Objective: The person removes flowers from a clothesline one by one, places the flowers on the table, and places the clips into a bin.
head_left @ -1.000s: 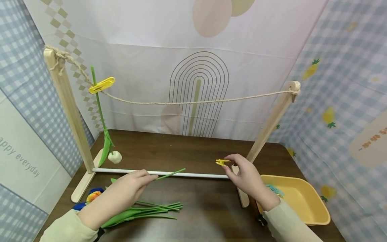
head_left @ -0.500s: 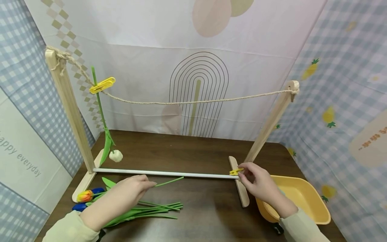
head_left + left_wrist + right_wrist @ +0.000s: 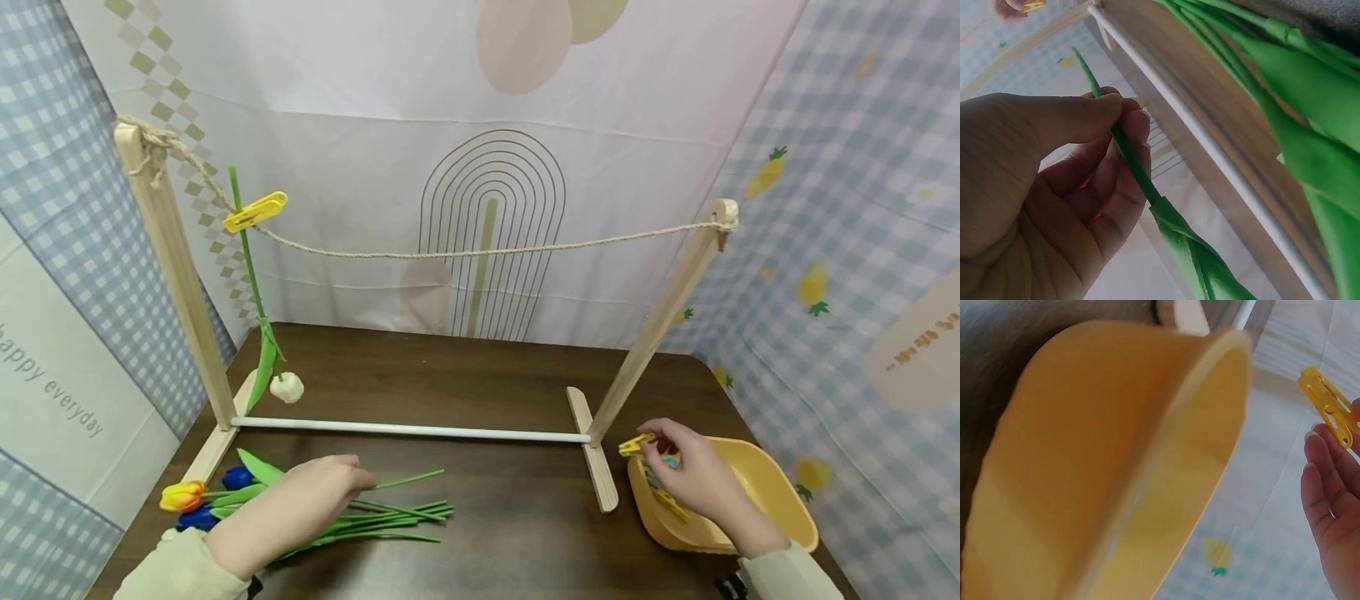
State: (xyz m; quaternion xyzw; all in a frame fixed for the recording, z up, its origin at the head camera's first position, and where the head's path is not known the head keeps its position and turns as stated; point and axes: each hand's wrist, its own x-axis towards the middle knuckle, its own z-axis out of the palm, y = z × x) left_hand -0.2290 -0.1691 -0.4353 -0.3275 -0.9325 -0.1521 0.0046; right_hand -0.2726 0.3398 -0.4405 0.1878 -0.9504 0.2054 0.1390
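My left hand (image 3: 311,504) pinches the green stem (image 3: 1127,153) of an artificial tulip between thumb and fingers. Its bloom seems to be the orange-yellow one (image 3: 182,497) at the left, though my forearm hides part of it. My right hand (image 3: 693,471) pinches a yellow clothespin (image 3: 1327,405) at the near-left rim of the yellow basin (image 3: 804,525). On the twine (image 3: 420,255), another yellow clothespin (image 3: 255,212) clips a white tulip (image 3: 287,387), which hangs bloom down.
More tulips, blue blooms (image 3: 238,477) among them, lie under and beside my left forearm, stems (image 3: 408,518) pointing right. Wooden posts (image 3: 176,275) joined by a white rod (image 3: 412,430) hold the twine. More clothespins (image 3: 670,503) lie in the basin.
My right hand has moved right and down with the clothespin, to the basin's rim. My left hand has lowered toward the table, and the orange-yellow tulip has shifted left.
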